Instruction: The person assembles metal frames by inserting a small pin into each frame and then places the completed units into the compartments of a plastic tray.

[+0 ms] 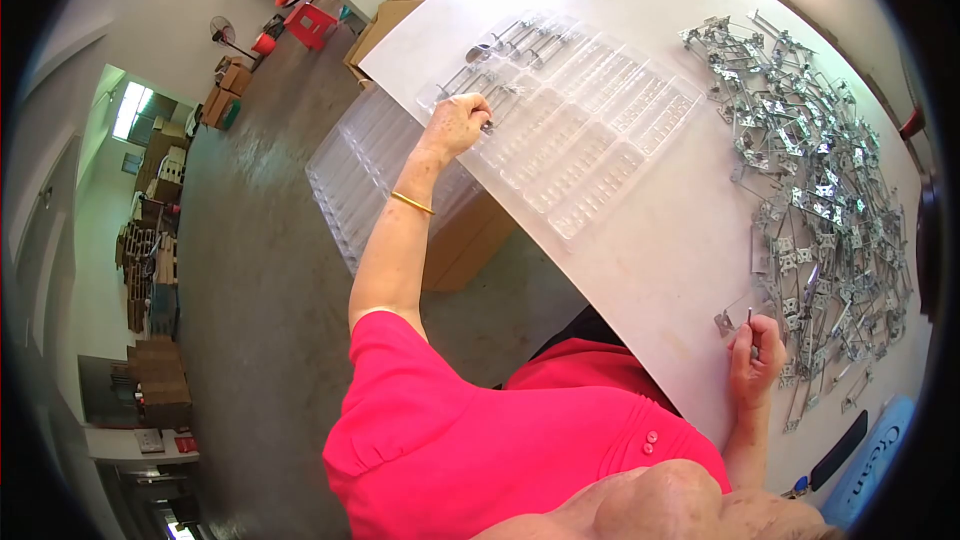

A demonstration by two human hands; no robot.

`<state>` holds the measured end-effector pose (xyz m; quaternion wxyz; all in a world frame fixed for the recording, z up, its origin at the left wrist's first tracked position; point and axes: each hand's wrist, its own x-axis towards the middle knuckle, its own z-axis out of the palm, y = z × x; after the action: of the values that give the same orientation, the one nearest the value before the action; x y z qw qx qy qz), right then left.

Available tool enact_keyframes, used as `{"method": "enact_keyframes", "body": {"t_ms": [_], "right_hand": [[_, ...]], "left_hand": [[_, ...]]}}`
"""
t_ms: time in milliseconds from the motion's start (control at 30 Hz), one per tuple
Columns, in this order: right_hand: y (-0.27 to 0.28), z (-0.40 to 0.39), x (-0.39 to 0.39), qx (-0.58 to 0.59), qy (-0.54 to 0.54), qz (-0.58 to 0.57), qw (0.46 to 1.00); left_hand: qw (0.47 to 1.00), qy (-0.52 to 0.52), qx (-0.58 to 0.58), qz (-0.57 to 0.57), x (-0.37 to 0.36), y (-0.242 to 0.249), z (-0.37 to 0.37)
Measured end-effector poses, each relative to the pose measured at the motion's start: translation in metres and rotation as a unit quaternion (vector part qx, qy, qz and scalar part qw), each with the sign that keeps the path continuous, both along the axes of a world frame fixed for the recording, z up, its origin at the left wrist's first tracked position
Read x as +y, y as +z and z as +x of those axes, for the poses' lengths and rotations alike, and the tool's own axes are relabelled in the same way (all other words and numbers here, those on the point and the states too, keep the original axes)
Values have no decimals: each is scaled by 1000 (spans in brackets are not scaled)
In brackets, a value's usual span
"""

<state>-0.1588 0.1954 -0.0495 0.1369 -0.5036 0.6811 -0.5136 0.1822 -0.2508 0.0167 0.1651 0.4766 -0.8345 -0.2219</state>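
My left hand is pinched over the near left edge of a clear plastic tray, with the end of a small metal rod part showing at its fingertips. Several metal rod parts lie in rows in the tray's left slots, while the slots towards the right are bare. My right hand is closed by the near edge of the heap of metal brackets, a thin metal rod sticking up from its fingers. A loose bracket lies just left of that hand.
Clear trays are stacked below the table's left edge, over a cardboard box. The white table has a dark flat object and a blue package at the lower right. A red stool stands on the floor beyond.
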Motion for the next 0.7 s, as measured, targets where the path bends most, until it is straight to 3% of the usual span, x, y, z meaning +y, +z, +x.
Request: {"method": "enact_keyframes", "body": {"t_ms": [167,700], "right_hand": [[-1,-1,0,11,2,6,1000],[7,2,-4,18,-8,3,1000]], "left_hand": [[997,-31,-41,-53,-4,-1,-1],[988,-59,-128,-63,-4,-5,-10]]}}
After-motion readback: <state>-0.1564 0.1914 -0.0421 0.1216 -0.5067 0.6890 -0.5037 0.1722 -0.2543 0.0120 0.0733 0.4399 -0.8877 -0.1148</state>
